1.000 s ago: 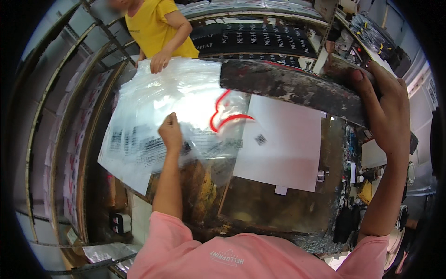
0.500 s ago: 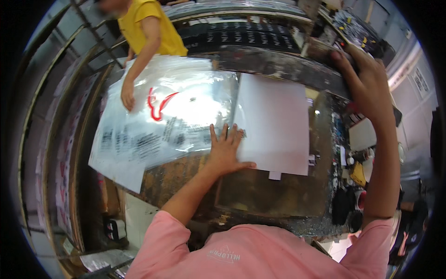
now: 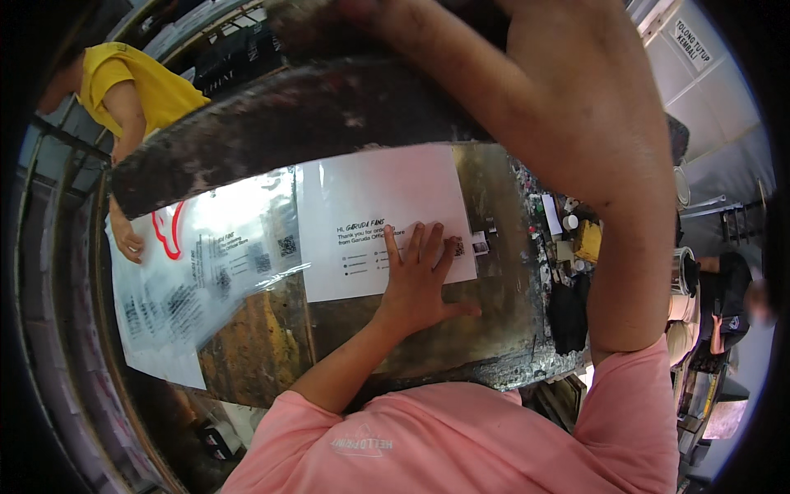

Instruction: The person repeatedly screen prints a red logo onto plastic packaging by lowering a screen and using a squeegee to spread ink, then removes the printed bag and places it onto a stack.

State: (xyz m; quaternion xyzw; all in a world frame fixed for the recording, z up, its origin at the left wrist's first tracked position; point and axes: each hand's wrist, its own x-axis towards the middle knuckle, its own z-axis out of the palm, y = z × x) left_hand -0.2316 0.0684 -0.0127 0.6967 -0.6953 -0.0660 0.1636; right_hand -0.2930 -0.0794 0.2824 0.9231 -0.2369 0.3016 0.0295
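My left hand (image 3: 417,281) lies flat with fingers spread on the lower right part of a white sheet (image 3: 354,189), which bears black print and a small square code. The sheet rests on a worn brown board (image 3: 494,198). My right hand (image 3: 576,107) is raised close to the camera and grips a dark, stained frame (image 3: 280,123); its fingertips are partly cut off at the top. The frame's long bar slants above the sheet's far edge. Left of the sheet spreads a pile of shiny clear plastic bags (image 3: 226,239) with white sheets and a red mark.
A person in a yellow shirt (image 3: 140,86) stands at far left, one hand (image 3: 126,243) at the pile. Racks (image 3: 70,329) line the left side. Jars, a yellow thing (image 3: 587,240) and a black cloth (image 3: 569,313) crowd the board's right edge. Another person (image 3: 732,309) is far right.
My right hand has lifted the frame up and nearer to the camera. My left hand has moved onto the sheet, where black print now shows. The view has swung right.
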